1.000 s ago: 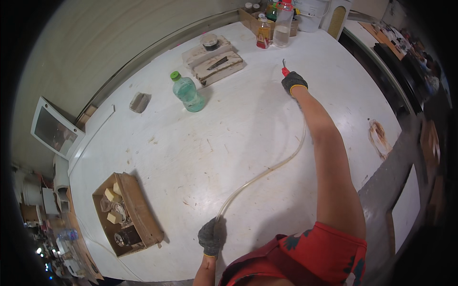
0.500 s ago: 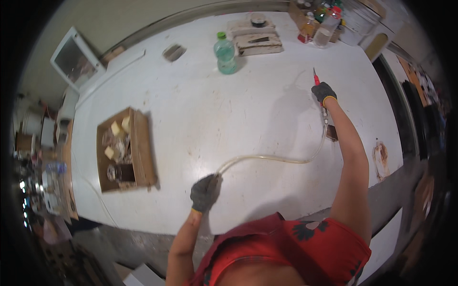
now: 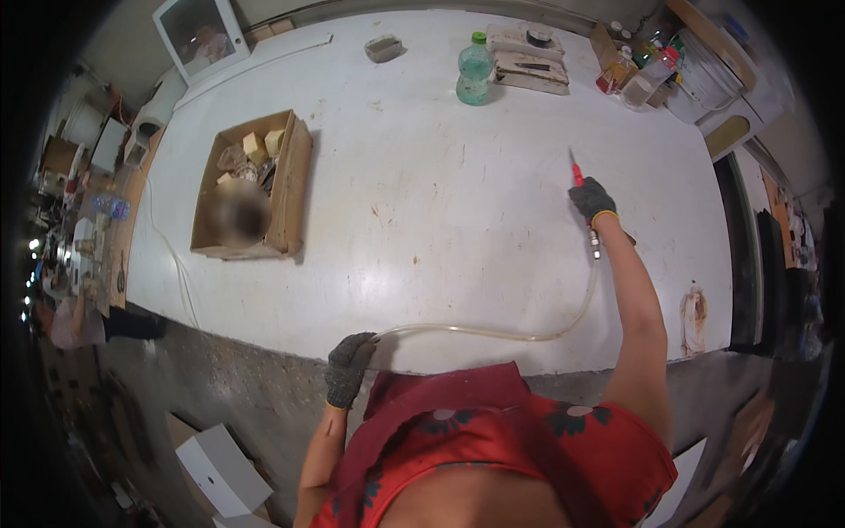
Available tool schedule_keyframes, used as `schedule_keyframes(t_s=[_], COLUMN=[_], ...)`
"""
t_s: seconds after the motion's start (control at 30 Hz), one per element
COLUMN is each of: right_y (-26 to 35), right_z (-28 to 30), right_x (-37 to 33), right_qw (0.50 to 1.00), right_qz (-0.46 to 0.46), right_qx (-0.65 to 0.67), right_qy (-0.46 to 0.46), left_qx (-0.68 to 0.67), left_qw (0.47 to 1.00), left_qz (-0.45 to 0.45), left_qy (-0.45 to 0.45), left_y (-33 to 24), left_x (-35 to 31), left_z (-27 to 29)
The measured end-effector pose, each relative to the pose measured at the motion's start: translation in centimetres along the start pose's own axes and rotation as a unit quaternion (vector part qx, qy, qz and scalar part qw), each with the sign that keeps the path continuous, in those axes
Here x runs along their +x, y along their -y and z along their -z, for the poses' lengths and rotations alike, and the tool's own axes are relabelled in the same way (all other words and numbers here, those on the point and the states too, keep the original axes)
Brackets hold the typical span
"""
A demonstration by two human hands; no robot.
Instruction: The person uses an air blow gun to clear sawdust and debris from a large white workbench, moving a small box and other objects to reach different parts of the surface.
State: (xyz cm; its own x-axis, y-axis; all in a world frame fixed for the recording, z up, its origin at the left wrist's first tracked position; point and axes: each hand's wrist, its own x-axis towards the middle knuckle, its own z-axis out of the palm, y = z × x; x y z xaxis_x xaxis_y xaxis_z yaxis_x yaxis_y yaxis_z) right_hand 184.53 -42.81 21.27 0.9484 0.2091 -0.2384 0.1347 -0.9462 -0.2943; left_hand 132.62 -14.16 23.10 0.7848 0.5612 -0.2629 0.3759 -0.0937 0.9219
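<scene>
My right hand (image 3: 594, 200), in a dark grey knit glove with a yellow cuff, is closed around a red air blow gun (image 3: 577, 174). Its thin nozzle points away over the white tabletop (image 3: 422, 211). A metal coupling (image 3: 595, 246) joins the gun to a clear hose (image 3: 475, 330), which curves left across the near part of the table. At the table's front edge, my left hand (image 3: 349, 363), gloved alike, is wrapped round the hose. Beyond that hand I cannot make out the hose.
An open cardboard box (image 3: 297, 189) with pale yellow blocks stands at left. Toward the back are a green bottle (image 3: 473, 75), a stained block (image 3: 531, 74) and a grey piece (image 3: 384, 48). Several bottles (image 3: 647, 79) crowd the far right corner. A white-framed panel (image 3: 201, 40) stands far left.
The view has shifted, so the table sits higher in the picture. My left hand has drawn back to the table's front edge with the hose; my right hand and the blow gun have come slightly nearer.
</scene>
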Motion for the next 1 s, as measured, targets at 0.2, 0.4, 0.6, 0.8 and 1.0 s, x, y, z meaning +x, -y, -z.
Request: schedule_keyframes(t_s=[0.2, 0.4, 0.6, 0.8, 1.0], right_y=[5.3, 8.2, 13.0, 17.9, 22.6], right_z=[-5.8, -8.3, -8.4, -12.0, -15.7], right_x=[-3.9, -8.1, -13.8, -21.6, -29.5], right_qw=[0.892, 0.823, 0.791, 0.788, 0.749], right_qz=[0.115, 0.132, 0.171, 0.221, 0.200], right_qx=[0.388, 0.443, 0.387, 0.260, 0.231], right_qy=[0.203, 0.330, 0.442, 0.512, 0.588], left_qx=[0.044, -0.066, 0.038, -0.009, 0.070], left_qw=[0.993, 0.968, 0.937, 0.934, 0.926], left_qz=[-0.035, -0.027, 0.016, 0.007, -0.047], left_qy=[-0.107, -0.240, -0.346, -0.356, -0.369], left_y=[0.6, 1.1, -0.8, 0.8, 4.9], left_x=[-6.0, -10.2, -16.3, -20.4, -23.3], left_z=[0.4, -0.4, 0.7, 4.2, 10.6])
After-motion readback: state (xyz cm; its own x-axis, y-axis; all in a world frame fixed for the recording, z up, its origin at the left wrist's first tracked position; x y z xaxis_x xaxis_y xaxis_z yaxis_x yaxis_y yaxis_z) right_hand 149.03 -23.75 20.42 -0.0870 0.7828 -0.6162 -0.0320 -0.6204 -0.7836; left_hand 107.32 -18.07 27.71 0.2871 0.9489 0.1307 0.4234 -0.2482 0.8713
